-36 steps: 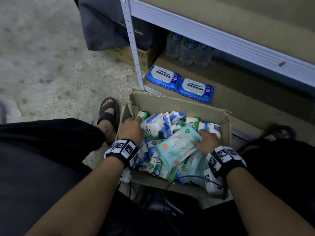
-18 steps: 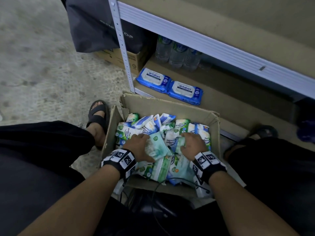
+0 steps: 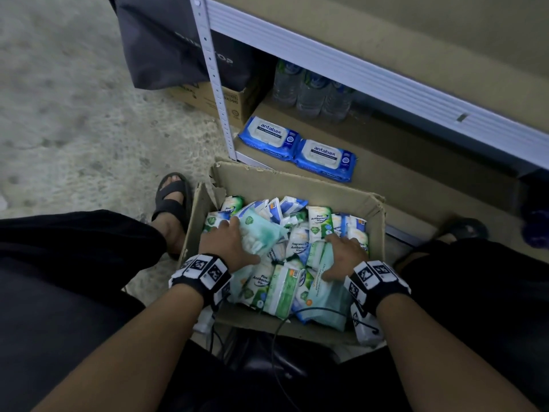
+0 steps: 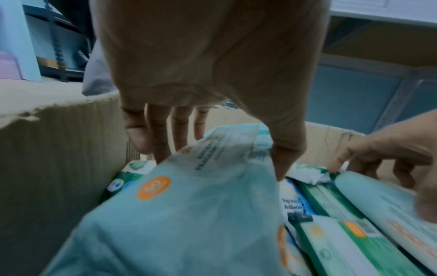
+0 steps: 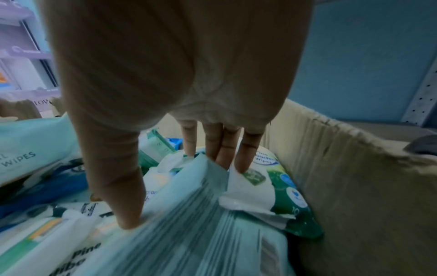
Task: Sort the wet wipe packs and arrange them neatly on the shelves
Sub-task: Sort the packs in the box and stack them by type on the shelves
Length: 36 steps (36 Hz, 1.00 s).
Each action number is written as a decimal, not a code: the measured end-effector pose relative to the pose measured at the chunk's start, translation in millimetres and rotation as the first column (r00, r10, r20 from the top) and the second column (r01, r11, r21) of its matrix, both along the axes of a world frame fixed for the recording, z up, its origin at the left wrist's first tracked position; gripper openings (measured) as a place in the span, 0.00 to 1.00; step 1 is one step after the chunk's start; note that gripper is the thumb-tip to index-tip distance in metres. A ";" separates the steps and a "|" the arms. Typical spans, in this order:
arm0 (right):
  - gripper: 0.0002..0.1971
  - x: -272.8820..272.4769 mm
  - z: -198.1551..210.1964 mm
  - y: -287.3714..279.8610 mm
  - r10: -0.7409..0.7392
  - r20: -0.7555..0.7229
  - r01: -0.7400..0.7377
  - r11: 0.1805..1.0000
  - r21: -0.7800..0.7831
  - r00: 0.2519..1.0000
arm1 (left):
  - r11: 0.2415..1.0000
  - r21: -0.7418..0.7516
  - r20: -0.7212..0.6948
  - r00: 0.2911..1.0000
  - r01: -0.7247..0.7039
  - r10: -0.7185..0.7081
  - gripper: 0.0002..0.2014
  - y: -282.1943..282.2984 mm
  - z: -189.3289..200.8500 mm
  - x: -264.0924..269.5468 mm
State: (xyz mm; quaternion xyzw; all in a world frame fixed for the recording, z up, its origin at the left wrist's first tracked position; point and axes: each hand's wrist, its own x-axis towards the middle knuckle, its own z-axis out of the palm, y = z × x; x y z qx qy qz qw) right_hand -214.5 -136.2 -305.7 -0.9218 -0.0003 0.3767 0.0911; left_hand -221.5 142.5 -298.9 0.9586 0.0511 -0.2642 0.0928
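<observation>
Beside box (image 3: 300,185), blue packs (image 3: 297,145), bottles (image 3: 309,90)

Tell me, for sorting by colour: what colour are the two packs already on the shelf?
Blue with white labels; head view.

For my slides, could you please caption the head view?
Both hands, left hand and right hand, grip pale teal wipe packs inside a brown cardboard box.

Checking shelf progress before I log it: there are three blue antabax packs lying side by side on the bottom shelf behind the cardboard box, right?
Not three. The head view shows two blue antabax packs lying side by side on the bottom shelf behind the cardboard box.
</observation>
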 end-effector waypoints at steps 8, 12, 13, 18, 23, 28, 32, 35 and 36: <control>0.38 8.2 3.6 5.7 0.101 -0.033 -0.102 0.995 -0.021 0.994 | 0.978 0.144 0.017 0.988 -0.152 0.151 0.55 16.0 3.1 3.9; 0.28 0.9 0.8 -1.2 0.110 0.007 -0.110 0.993 0.054 0.994 | 0.978 0.170 -0.028 0.992 -0.119 0.125 0.51 12.2 -4.3 -2.0; 0.25 -0.5 1.9 -2.8 0.092 0.001 -0.092 0.993 0.079 0.996 | 0.979 0.157 -0.051 0.989 -0.130 0.140 0.51 11.3 -5.3 -2.4; 0.20 9.0 13.8 -6.3 0.056 0.018 -0.059 0.984 0.168 0.998 | 0.984 0.131 -0.033 0.991 -0.122 0.127 0.47 11.3 -2.2 -0.6; 0.20 18.4 21.8 -1.7 -0.185 0.140 0.120 0.918 0.378 0.973 | 0.997 -0.056 0.233 0.970 -0.052 0.064 0.31 2.9 10.3 6.1; 0.16 24.9 26.8 21.2 -0.444 0.098 0.306 0.745 0.593 0.891 | 0.910 -0.413 0.386 0.895 -0.047 0.222 0.20 -13.3 31.0 13.1; 0.22 17.4 22.5 34.8 -0.552 0.009 0.423 0.648 0.634 0.834 | 0.908 -0.418 0.530 0.804 -0.028 0.269 0.27 -9.7 40.4 17.7; 0.20 10.8 17.5 38.9 -0.616 -0.172 0.562 0.523 0.641 0.769 | 0.947 -0.311 0.588 0.800 0.086 0.121 0.30 -4.1 33.9 18.4; 0.15 8.3 15.3 38.9 -0.617 -0.185 0.570 0.516 0.639 0.765 | 0.953 -0.270 0.559 0.828 0.136 0.040 0.31 -3.1 31.0 17.6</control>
